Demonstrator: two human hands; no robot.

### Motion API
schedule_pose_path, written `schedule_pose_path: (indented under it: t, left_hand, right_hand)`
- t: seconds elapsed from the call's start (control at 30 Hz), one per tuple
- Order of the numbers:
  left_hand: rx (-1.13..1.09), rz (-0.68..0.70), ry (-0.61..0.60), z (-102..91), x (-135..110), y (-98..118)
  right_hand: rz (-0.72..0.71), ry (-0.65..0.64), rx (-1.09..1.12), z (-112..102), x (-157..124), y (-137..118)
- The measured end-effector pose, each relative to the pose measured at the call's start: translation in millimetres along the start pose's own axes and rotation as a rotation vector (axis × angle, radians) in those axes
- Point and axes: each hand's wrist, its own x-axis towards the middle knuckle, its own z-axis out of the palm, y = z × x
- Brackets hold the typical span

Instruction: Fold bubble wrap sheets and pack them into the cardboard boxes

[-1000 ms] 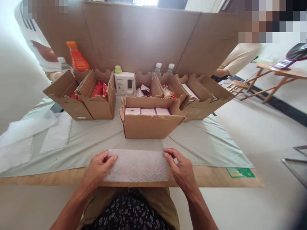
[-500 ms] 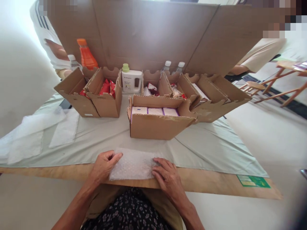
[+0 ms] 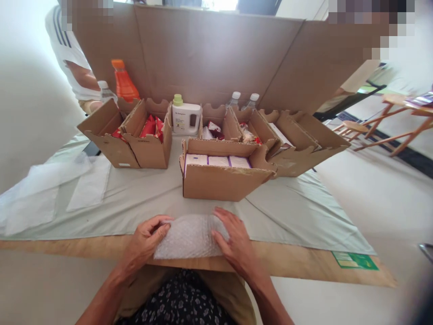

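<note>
A folded piece of bubble wrap (image 3: 189, 237) lies at the near edge of the table, partly on the pale green cloth (image 3: 135, 198). My left hand (image 3: 144, 241) pinches its left edge with curled fingers. My right hand (image 3: 233, 241) lies flat on its right side, fingers stretched out and pressing down. Just behind stands an open cardboard box (image 3: 219, 180) with white and purple packs (image 3: 218, 160) in a row.
More open boxes (image 3: 135, 144) with red packets stand behind, along with a white jug (image 3: 184, 118), an orange bottle (image 3: 124, 85) and clear bottles (image 3: 243, 100). A tall cardboard screen (image 3: 209, 58) backs the table. White sheets (image 3: 50, 189) lie at left. Other people stand behind both corners.
The bubble wrap went from a wide strip to a narrower folded pad. My right hand moved left across it and now presses it flat; my left hand stayed on the left edge.
</note>
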Motion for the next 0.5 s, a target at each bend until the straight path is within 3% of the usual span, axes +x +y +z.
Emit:
schedule_pose_path:
  t: [0.1,0.23,0.37,0.5]
  left_hand:
    - [0.024,0.025,0.046,1.1,0,2]
    - [0.026,0.003,0.094,-1.6,0,-1]
    - [0.002,-0.024,0.074,3.7,3,-3]
    - [-0.051,-0.04,0.037,9.6,5,0]
  right_hand:
    - [-0.038,-0.061,0.028,15,17,0]
    - [-0.031,-0.043,0.083,22,17,-2]
    - [-0.019,-0.055,0.107,21,15,-6]
    - [-0.062,-0.067,0.128,32,22,-11]
